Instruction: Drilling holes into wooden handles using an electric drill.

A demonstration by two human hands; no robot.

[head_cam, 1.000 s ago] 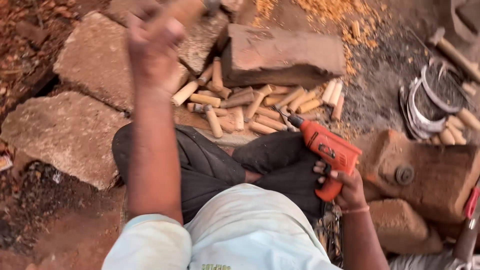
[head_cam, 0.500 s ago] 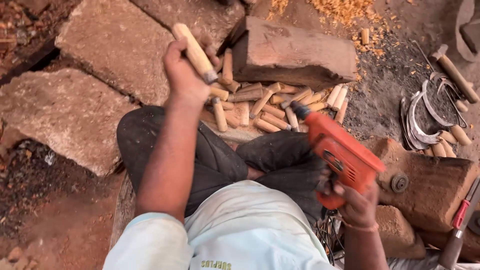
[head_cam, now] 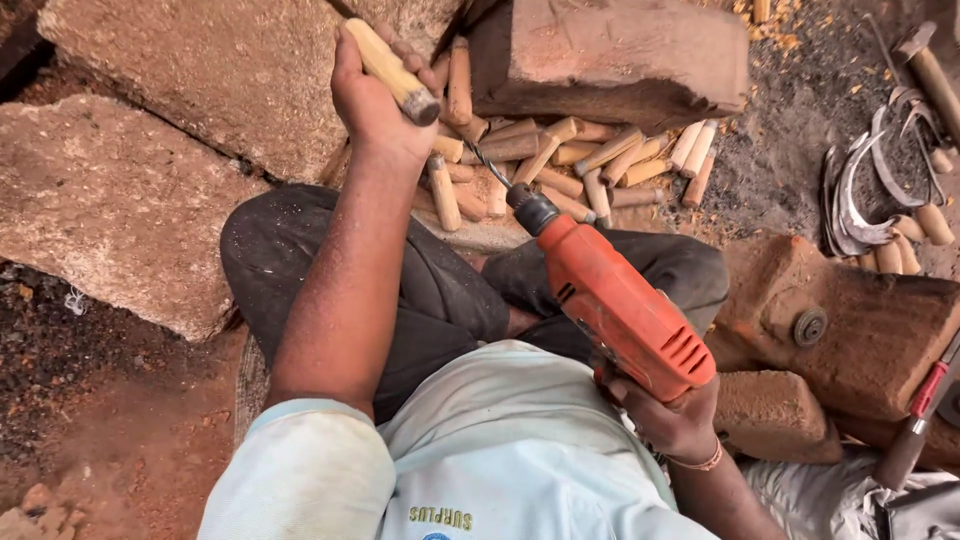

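Observation:
My left hand (head_cam: 372, 95) is raised in front of me and grips a round wooden handle (head_cam: 392, 72), its metal-ringed end pointing down and right. My right hand (head_cam: 668, 415) holds an orange electric drill (head_cam: 615, 300) by its grip near my right knee. The drill's bit (head_cam: 487, 166) points up and left toward the wooden handle, a short gap apart from it. Beyond my knees lies a pile of similar wooden handles (head_cam: 560, 165) on the ground.
Large rough stone slabs (head_cam: 140, 200) lie to my left. A reddish stone block (head_cam: 610, 55) sits behind the pile. Curved metal sickle blades (head_cam: 865, 195) lie at the right, by a reddish block (head_cam: 860, 320) and a red-handled tool (head_cam: 920, 410).
My left hand has come down and nearer with the wooden handle. My right hand has lifted the drill and swung its bit up toward the handle.

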